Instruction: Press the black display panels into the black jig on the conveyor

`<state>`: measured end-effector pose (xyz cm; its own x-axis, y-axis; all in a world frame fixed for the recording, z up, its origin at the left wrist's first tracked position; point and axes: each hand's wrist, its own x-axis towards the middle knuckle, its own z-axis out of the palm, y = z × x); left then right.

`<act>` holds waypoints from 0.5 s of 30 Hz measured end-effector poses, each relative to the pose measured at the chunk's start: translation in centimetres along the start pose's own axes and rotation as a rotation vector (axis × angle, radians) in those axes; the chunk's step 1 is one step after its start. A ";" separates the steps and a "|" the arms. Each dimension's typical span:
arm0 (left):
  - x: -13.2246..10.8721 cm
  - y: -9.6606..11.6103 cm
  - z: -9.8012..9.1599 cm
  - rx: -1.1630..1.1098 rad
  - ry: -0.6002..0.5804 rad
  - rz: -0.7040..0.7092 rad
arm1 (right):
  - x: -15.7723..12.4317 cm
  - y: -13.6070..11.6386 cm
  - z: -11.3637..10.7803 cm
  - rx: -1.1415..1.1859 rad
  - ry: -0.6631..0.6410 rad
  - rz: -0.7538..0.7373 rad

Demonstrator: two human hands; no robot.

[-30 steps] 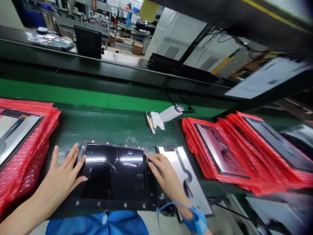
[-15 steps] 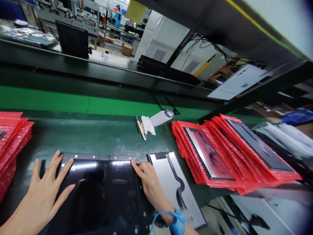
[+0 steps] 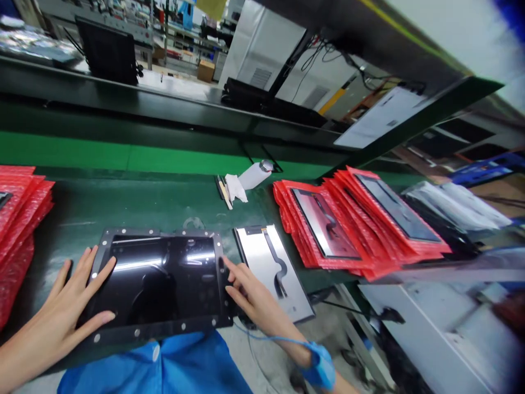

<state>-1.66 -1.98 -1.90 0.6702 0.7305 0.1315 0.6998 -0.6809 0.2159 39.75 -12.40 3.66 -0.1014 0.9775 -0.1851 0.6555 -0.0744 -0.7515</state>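
Observation:
A glossy black display panel (image 3: 164, 279) lies inside a black frame with pale round dots along its border (image 3: 159, 328), flat at the bench's front edge. My left hand (image 3: 77, 301) rests over the frame's left side with its fingers spread. On the right side of the frame, my right hand (image 3: 250, 293) touches the border with an outstretched index finger; its other fingers are loosely bent, holding nothing. A blue wrist strap (image 3: 322, 365) circles my right wrist. Just right of the frame, a silver-backed display panel (image 3: 273, 268) with a dark ribbon cable lies on the bench.
Red bubble-wrap bags (image 3: 320, 224) with display panels on top are stacked at the right, and more red bags (image 3: 20, 230) at the left. A white bottle (image 3: 255, 175), a white cloth (image 3: 235, 187) and thin sticks (image 3: 225, 192) lie at the back of the green bench (image 3: 123, 202).
My view has shifted, showing the frame's near edge and a blue garment below. My right hand has slid from the frame's top right corner down its right side. My left hand stays at the left side.

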 end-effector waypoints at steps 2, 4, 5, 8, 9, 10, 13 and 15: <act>-1.0 -1.3 -0.1 -0.025 -0.067 0.062 | -0.9 0.4 0.3 0.112 -0.058 0.131; -1.4 -2.4 -0.3 -0.040 -0.103 0.110 | -0.8 0.6 0.5 0.145 -0.100 0.220; -1.4 -2.6 -0.4 -0.049 -0.108 0.115 | -0.6 0.5 0.6 0.121 -0.115 0.255; -1.1 -1.9 -0.8 -0.080 -0.087 0.055 | 0.6 -0.4 0.3 -0.008 -0.191 0.328; -1.0 -1.4 -0.9 -0.085 -0.071 0.030 | 1.0 -0.7 0.2 -0.049 -0.217 0.346; -1.0 -0.9 -1.0 -0.085 -0.055 0.012 | 1.3 -1.0 0.2 -0.082 -0.236 0.363; -0.9 0.1 -0.7 -0.066 -0.039 -0.032 | 1.4 -1.4 0.6 -0.139 -0.226 0.388; -1.0 -0.1 -0.2 -0.040 -0.041 -0.037 | 0.9 -1.3 1.3 -0.138 -0.151 0.354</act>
<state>-2.49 -2.64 -1.83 0.6539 0.7519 0.0836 0.7146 -0.6502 0.2582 37.79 -11.69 3.68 0.0465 0.8556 -0.5156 0.7631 -0.3634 -0.5344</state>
